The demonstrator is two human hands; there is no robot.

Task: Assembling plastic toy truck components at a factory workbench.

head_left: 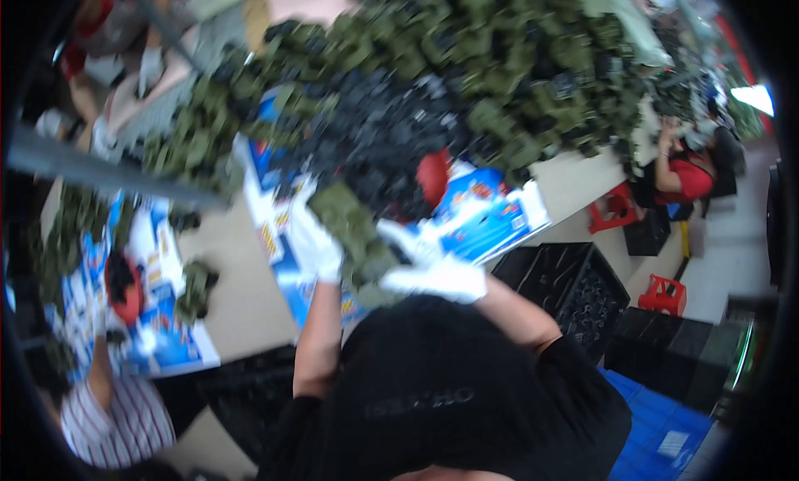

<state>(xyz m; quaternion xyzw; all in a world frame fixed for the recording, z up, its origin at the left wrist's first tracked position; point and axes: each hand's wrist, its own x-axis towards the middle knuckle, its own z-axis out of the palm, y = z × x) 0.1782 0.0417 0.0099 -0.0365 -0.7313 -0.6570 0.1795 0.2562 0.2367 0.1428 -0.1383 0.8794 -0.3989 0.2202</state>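
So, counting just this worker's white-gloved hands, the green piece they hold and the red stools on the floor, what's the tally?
White-gloved hands: 2 (left hand, right hand)
Olive-green plastic piece held between them: 1
Small red plastic stools: 2
Total: 5

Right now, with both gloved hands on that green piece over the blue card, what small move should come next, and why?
Probably lowering the green piece onto the blue printed card. The left hand and right hand, both in white gloves, grip it at its sides just above the table, near the card. The picture is blurred, so exactly where on the card it should land cannot be told.
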